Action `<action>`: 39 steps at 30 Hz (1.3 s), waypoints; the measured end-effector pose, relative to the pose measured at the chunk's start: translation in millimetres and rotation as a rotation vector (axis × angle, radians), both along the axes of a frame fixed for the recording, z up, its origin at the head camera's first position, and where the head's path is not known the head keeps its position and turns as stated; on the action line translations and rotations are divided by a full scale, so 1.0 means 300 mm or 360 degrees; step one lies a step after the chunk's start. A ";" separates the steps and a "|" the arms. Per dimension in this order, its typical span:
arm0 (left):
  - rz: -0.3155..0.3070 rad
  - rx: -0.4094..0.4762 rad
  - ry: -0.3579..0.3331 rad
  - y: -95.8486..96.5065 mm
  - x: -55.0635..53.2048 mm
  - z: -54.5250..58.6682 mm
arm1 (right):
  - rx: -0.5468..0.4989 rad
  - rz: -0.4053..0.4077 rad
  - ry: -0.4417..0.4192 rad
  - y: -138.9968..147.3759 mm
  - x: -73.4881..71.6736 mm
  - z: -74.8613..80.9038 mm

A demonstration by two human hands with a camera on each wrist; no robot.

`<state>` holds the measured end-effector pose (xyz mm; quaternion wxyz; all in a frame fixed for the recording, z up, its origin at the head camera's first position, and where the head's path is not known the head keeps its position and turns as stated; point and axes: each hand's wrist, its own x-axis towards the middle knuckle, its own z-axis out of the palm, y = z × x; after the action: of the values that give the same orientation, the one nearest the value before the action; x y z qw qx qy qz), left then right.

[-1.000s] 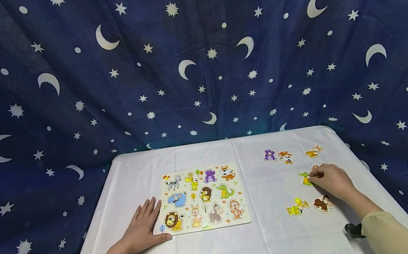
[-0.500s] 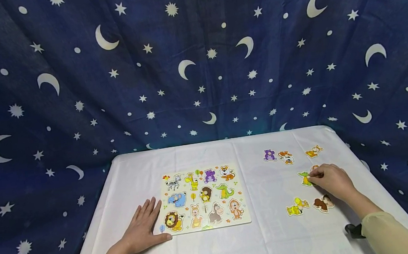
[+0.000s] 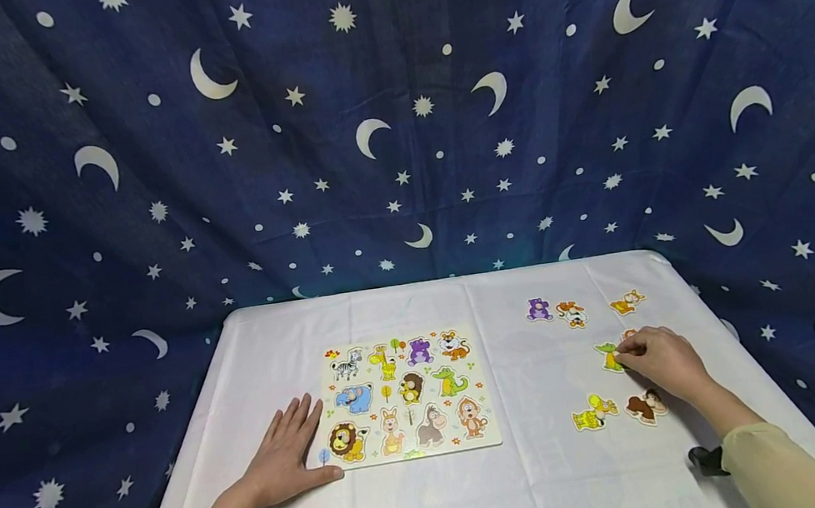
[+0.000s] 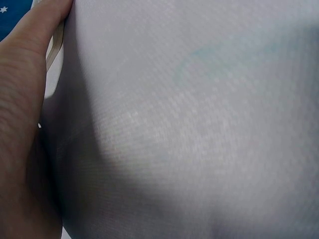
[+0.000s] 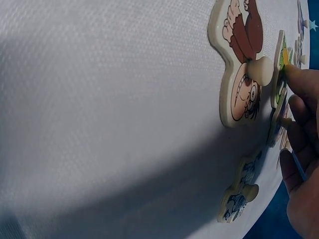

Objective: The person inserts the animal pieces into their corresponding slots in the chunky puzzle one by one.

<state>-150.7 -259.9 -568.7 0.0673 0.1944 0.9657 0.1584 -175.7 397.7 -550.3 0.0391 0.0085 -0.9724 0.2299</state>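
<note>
A wooden puzzle board (image 3: 490, 436) with printed animal shapes lies left of the table's middle. My left hand (image 3: 280, 461) rests flat on the cloth beside it, fingers spread, thumb at the board's near left corner. At the right, my right hand (image 3: 665, 363) pinches a green crocodile puzzle piece (image 3: 607, 358) with thumb and fingertips; its knob is hidden behind them. In the right wrist view the crocodile piece (image 5: 279, 74) stays close to the cloth. A brown animal piece (image 5: 241, 64) with a round knob lies nearer the wrist. Only the left hand's edge (image 4: 22, 99) shows in the left wrist view.
Around my right hand lie a purple hippo piece (image 3: 538, 311), a tiger piece (image 3: 571, 316), a kangaroo piece (image 3: 627, 303) and a giraffe piece (image 3: 594, 414). A zebra-striped piece (image 5: 237, 199) appears in the right wrist view. A starry blue curtain (image 3: 397, 163) hangs behind the table.
</note>
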 end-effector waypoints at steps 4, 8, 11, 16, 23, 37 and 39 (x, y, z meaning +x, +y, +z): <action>-0.0004 0.0001 -0.0001 0.000 0.001 0.000 | -0.0015 0.0010 0.0000 -0.008 -0.004 -0.001; -0.0002 -0.0006 0.0002 0.000 0.000 -0.001 | -0.0037 0.0018 -0.0008 -0.026 -0.010 0.001; 0.0001 -0.0011 0.0000 0.000 0.001 -0.002 | -0.0050 0.0032 0.0000 -0.044 -0.017 0.002; -0.0001 -0.0007 -0.0004 -0.001 0.002 -0.002 | -0.0054 0.0060 0.0017 -0.080 -0.026 0.011; -0.0004 0.0001 0.0010 -0.002 0.001 -0.003 | -0.0046 0.0094 0.0037 -0.144 -0.041 0.035; -0.0025 0.0018 0.0025 -0.003 0.000 -0.004 | -0.0075 0.0243 0.0117 -0.288 -0.066 0.063; -0.0024 0.0013 0.0021 -0.003 0.000 -0.005 | -0.0090 0.0275 0.0130 -0.310 -0.069 0.064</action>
<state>-150.7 -260.7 -570.1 0.0613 0.2031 0.9640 0.1605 -196.5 304.7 -531.1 0.0588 0.1007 -0.9587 0.2593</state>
